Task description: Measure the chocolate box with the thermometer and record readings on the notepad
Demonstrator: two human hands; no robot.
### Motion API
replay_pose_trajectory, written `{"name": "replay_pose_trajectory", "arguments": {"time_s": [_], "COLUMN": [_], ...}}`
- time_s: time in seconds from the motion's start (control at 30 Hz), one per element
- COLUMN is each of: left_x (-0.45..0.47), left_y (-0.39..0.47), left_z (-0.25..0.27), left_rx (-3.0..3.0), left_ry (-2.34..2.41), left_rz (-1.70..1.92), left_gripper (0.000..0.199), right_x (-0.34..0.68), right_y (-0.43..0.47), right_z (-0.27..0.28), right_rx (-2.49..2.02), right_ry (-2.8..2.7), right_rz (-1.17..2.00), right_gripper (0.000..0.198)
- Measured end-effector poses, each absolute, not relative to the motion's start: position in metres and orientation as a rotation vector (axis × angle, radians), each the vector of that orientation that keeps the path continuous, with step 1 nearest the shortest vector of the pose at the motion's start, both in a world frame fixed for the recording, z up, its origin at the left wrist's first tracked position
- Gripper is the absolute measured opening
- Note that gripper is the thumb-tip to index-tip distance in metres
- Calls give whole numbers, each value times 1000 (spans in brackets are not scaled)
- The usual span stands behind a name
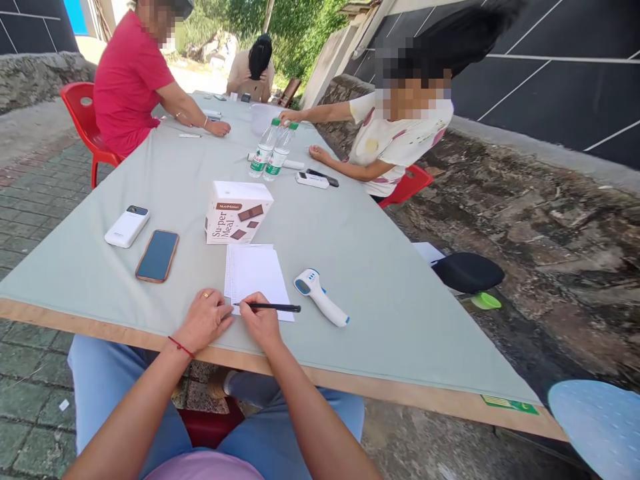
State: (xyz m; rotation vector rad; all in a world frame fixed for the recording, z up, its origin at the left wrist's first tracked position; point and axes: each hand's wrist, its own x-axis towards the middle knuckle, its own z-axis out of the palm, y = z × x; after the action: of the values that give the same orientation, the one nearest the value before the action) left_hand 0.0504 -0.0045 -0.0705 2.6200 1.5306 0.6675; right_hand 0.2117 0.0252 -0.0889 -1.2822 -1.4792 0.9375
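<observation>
While my right fingers [251,313] pinch a slim black pen [274,307] over white paper sheets [256,270] on the grey-green cloth-covered table [395,307], my left fingers [219,312] rest loose and empty by their corner; the top sheet looks mostly blank, so writing seems barely begun

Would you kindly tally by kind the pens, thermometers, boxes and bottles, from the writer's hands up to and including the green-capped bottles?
Pen: 1, in the right hand
Thermometer: 1
Box: 1
Bottles: 2
Total: 5
</observation>
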Motion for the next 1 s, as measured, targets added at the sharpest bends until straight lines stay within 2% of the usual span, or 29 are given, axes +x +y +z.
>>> {"name": "replay_pose_trajectory", "arguments": {"time_s": [1.0], "left_x": [51], "left_y": [-4], "left_z": [-71], "left_rx": [2587], "left_ry": [1513], "left_rz": [691], "left_gripper": [11], "right_x": [213], "right_y": [25], "right_z": [-89], "right_rx": [-1287], "right_ry": [-1502], "right_rz": [923], "right_gripper": [13]}}
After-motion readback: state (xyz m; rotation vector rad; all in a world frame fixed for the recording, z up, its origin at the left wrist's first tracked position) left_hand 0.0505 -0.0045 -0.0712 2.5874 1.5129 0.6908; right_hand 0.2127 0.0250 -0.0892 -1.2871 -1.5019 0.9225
